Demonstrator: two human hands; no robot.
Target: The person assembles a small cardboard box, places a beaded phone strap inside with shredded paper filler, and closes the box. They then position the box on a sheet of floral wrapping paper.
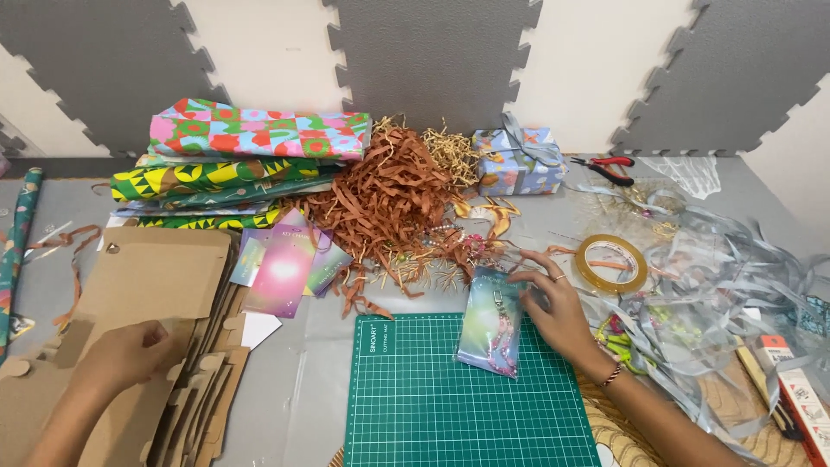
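My right hand [558, 310] grips the right edge of a clear packet [493, 322] holding a shiny card with a beaded charm. The packet lies across the top edge of a green cutting mat [432, 406]. My left hand [130, 350] rests flat, fingers curled, on a stack of flat brown cardboard boxes [147, 285] at the left. Several shiny iridescent cards [285, 264] lie between the cardboard and the mat.
Folded patterned wrapping paper [251, 147] is stacked at the back left beside a heap of brown paper shreds [389, 195]. A wrapped gift box [519, 160], red pliers [605, 169], a tape roll [612, 264] and tangled grey ribbon [735, 268] fill the right.
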